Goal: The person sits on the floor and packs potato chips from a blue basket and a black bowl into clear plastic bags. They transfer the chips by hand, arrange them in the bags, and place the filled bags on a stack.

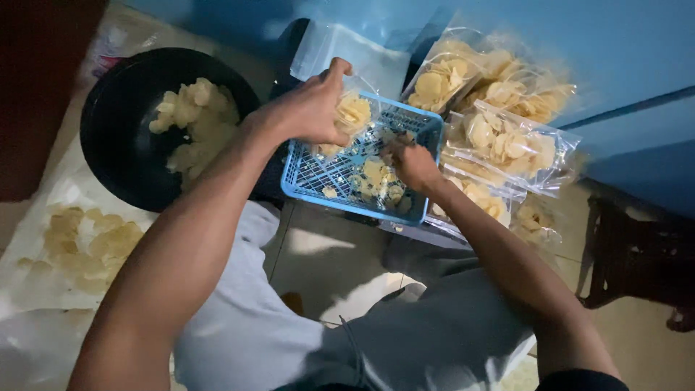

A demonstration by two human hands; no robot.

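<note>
Chips point(376, 177) lay in the blue basket point(313, 174). Above its far-left corner the left hand point(308, 112) held a clear bag point(353, 112) of chips; the right hand point(411, 163) closed on chips inside it.

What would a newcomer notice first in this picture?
At the centre, a blue basket with pale chips: the left hand holds a clear bag of chips above it, and the right hand reaches inside. Filled bags are stacked at the right; a black wok with more chips stands at the left.
</note>
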